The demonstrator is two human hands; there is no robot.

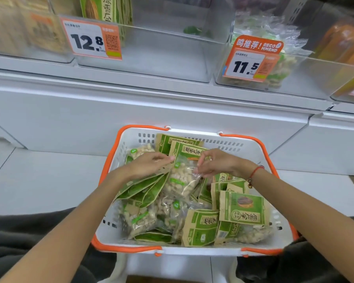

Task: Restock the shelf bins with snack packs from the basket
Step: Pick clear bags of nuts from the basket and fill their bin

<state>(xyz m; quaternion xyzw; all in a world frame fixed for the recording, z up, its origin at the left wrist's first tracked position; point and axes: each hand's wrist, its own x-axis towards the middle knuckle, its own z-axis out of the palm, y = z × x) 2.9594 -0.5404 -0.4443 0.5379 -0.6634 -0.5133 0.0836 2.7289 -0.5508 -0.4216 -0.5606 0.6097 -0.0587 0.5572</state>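
Basket (114, 235): white perforated plastic, orange rim and handles, at 6 o'clock of view, nearest the camera. Heaped with flat snack packs, two kinds: matte kraft-and-green paper pouches (244, 209) and clear crinkled film bags of pale lumpy nuts.

Left hand (149, 163), at 10 o'clock in the basket: fingers curled round a fanned sheaf of green pouches (149, 187), thumb on top.

Centre: one clear nut bag (181, 181), tilted, between the two hands. Right hand (217, 163), at 1 o'clock in the basket: grip nearly closed, fingertips pinching the bag's glossy upper right corner. Red cord bracelet (254, 172) on that wrist.

Shelf at 12 o'clock: clear rigid bins. Left bin (161, 56), tag 12.8 (89, 40), holds upright green pouches at its back. Right bin (307, 74), tag 11.5 (251, 65), holds nut bags.
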